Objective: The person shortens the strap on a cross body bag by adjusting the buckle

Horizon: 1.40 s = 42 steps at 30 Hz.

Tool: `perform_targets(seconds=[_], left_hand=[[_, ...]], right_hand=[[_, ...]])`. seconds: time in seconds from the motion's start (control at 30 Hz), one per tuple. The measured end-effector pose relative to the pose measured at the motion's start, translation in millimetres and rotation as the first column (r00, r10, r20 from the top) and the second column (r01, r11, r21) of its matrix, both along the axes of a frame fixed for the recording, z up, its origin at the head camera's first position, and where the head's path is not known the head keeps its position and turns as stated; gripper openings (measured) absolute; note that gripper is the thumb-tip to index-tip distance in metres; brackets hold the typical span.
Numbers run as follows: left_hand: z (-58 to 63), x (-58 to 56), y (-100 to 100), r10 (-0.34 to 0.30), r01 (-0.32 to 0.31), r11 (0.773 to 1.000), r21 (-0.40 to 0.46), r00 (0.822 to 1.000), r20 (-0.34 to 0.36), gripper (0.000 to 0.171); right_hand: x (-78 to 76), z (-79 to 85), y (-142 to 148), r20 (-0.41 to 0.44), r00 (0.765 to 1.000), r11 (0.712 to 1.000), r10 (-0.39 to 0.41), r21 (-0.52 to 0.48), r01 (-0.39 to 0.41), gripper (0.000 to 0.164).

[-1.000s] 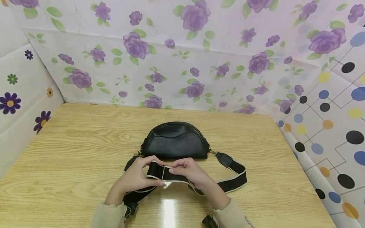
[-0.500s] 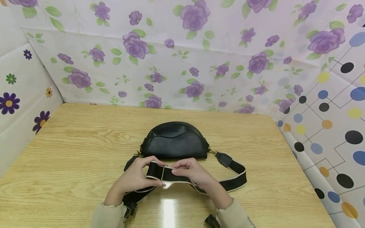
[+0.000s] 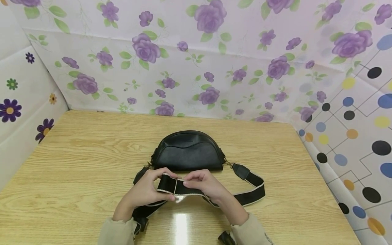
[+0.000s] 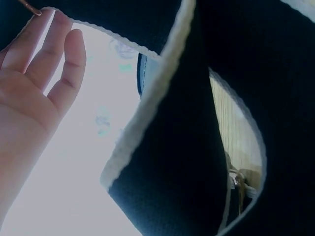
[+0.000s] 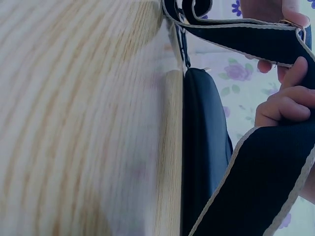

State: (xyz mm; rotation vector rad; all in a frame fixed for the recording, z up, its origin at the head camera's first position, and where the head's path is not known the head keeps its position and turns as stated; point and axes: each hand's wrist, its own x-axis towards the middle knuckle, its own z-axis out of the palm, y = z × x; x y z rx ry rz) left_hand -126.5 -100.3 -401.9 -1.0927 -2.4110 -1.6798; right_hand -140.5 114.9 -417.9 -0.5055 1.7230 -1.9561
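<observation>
A black bag strap with cream edging is raised in front of the bag, a metal slider buckle across it. My left hand grips the strap at the buckle, thumb below and fingers above, around a loop of webbing. To the right of the buckle, my right hand pinches the strap between thumb and fingers. The half-moon black handbag lies just beyond both hands, with the strap clipped to both its ends. In the right wrist view, the strap hangs beneath the right hand's curled fingers.
A wood-grain table carries the bag. Floral sheeting rises behind it, with dotted sheeting on the right. The strap's leather end tab rests right of the bag. Black wrist gear shows by the right sleeve.
My right hand slid slightly right along the strap, then a little back toward the buckle. The left hand and bag stay in place.
</observation>
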Motion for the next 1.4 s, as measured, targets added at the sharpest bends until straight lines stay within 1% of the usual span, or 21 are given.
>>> perform_targets(seconds=[0.13,0.4,0.57,0.73,0.9,1.03,1.17,1.4], left_hand=[[1.0,0.0,1,-0.003,0.003,1.000,-0.004,1.000,-0.009,0.046],[-5.9,-3.5,3,-0.009,0.009,1.000,-0.018,0.999,-0.048,0.048],[-6.0,-3.2,6,-0.023,0.022,0.999,-0.023,0.999,-0.033,0.045],[-5.8,-3.4,7,-0.014,0.014,1.000,-0.020,0.999,-0.034,0.043],[-5.1,-3.4,6,-0.012,0.012,1.000,-0.008,1.000,-0.019,0.043],[-4.7,-2.7,5,-0.019,0.018,1.000,-0.009,1.000,-0.021,0.044],[0.2,-0.7,4,-0.013,0.013,1.000,-0.006,0.999,-0.036,0.045],[23.5,7.3,6,-0.016,0.017,1.000,0.015,0.998,-0.054,0.044]], right_hand=[[0.1,0.8,-1,0.017,1.000,1.000,-0.010,0.011,0.010,0.027],[-0.3,2.1,-3,0.015,1.000,1.000,-0.012,0.021,0.011,0.028],[0.3,3.8,-4,0.029,0.999,0.999,-0.034,0.038,0.033,0.027],[0.9,4.0,-5,0.031,0.998,0.999,-0.046,0.030,0.046,0.028],[1.1,4.9,-8,0.048,0.998,0.999,-0.043,0.027,0.042,0.027],[1.2,5.6,-8,0.058,0.998,0.999,-0.029,0.036,0.026,0.026],[1.1,5.4,-8,0.064,0.998,0.999,-0.016,0.042,0.013,0.027],[0.6,3.4,-4,0.076,0.997,1.000,-0.007,0.026,0.005,0.025]])
